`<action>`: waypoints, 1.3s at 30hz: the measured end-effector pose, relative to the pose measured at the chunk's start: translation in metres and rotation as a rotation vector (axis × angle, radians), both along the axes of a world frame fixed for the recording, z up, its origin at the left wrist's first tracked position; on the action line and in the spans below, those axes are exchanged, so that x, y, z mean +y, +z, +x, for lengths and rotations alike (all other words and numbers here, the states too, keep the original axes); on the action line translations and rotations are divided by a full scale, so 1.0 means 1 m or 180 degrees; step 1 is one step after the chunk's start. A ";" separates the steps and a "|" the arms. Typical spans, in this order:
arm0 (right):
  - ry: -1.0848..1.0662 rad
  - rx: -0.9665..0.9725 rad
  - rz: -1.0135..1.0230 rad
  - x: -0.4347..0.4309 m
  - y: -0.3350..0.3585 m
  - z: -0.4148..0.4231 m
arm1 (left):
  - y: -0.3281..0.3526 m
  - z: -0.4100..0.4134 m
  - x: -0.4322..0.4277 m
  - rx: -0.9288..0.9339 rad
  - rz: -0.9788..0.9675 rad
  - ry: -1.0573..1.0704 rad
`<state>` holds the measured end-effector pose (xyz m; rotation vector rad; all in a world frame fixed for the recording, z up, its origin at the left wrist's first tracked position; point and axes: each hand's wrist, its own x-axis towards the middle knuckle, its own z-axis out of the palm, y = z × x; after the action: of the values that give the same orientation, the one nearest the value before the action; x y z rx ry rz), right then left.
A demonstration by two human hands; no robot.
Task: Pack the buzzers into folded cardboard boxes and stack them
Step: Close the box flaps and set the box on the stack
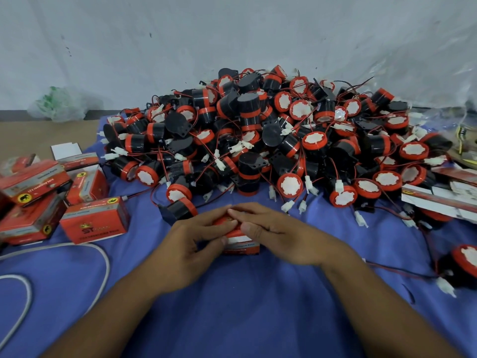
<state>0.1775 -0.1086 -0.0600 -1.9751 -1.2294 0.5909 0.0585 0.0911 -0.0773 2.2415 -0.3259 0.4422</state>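
From my remote seat I see a heap of buzzers (258, 130), black and red with trailing wires and white plugs, filling the far half of the blue cloth (232, 319) and crowding close to the work spot; one stray buzzer (178, 210) lies just beyond the left hand (196, 244), near its fingers; another buzzer (464, 264) sits well apart at the right edge; closed boxes (94, 220) lie jumbled at the left, some leaning on each other; flat cartons (438, 202) lie at the right beside the heap; a white cable (103, 259) loops across the cloth at the near left; a plastic bag (59, 104) rests by the wall. The red box (241, 244) sits on the cloth at the centre, between both hands; the left hand grips its left end, fingers curled over the top; the right hand (273, 233) holds the right end, fingers laid across the top and thumb against the near face; both forearms reach in from the bottom edge.
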 end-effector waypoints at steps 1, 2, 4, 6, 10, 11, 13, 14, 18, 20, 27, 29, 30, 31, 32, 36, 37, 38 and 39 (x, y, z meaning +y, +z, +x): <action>0.0018 -0.0056 -0.0048 0.001 0.000 -0.001 | 0.001 0.001 0.001 -0.0032 0.0073 -0.0085; 0.0050 -0.0131 -0.0097 0.002 -0.001 -0.002 | 0.001 0.001 0.002 -0.0087 0.0201 -0.0176; 0.0057 -0.0376 -0.0190 0.003 -0.003 -0.005 | -0.002 0.002 0.006 -0.0199 0.0590 -0.0212; -0.0035 -0.0854 -0.0301 0.004 -0.006 -0.009 | -0.005 0.003 0.007 -0.0257 0.0887 -0.0014; -0.0161 -0.1794 -0.0357 0.005 -0.011 -0.017 | -0.002 0.004 0.005 -0.0501 0.0820 -0.0139; -0.0161 -0.1789 -0.0260 0.004 -0.013 -0.019 | -0.002 0.003 0.005 -0.0549 0.0804 -0.0128; -0.0169 -0.1696 -0.0026 0.002 -0.016 -0.019 | -0.005 0.003 0.006 -0.0537 0.0823 -0.0003; -0.0191 -0.1703 0.0086 0.002 -0.018 -0.019 | -0.007 0.003 0.006 -0.0512 0.0846 0.0071; -0.0441 -0.1908 -0.0144 0.008 -0.021 -0.021 | -0.011 0.006 0.004 -0.0709 0.1115 0.0262; -0.0445 -0.1920 -0.0298 0.007 -0.023 -0.023 | -0.014 0.007 0.003 -0.0799 0.1175 0.0268; -0.1024 -0.0811 0.1579 -0.011 -0.025 -0.019 | -0.016 0.013 -0.002 -0.0925 0.1149 0.0353; -0.0968 -0.1353 0.1547 -0.009 -0.026 -0.019 | -0.017 0.012 -0.003 -0.0722 0.1093 0.0406; -0.0859 -0.1635 0.1468 -0.008 -0.027 -0.019 | -0.016 0.011 -0.003 -0.0668 0.1089 0.0418; -0.0760 -0.1798 0.1390 -0.008 -0.029 -0.019 | -0.016 0.011 -0.003 -0.0664 0.1106 0.0410; -0.0699 -0.1812 0.1363 -0.008 -0.031 -0.018 | -0.015 0.010 -0.003 -0.0701 0.1130 0.0384; -0.0855 -0.1261 0.1775 -0.009 -0.031 -0.020 | -0.015 0.011 -0.007 -0.0804 0.0946 0.0215; -0.0929 -0.1316 0.1875 -0.008 -0.031 -0.019 | -0.015 0.012 -0.006 -0.0778 0.0850 0.0201; -0.0977 -0.1400 0.1906 -0.006 -0.032 -0.019 | -0.015 0.013 -0.006 -0.0750 0.0769 0.0192; -0.0990 -0.1518 0.1891 -0.004 -0.032 -0.018 | -0.016 0.014 -0.005 -0.0734 0.0725 0.0176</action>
<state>0.1591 -0.1125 -0.0925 -1.7676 -1.1525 -0.3910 0.0725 0.0860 -0.0931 2.4289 -0.4541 0.7277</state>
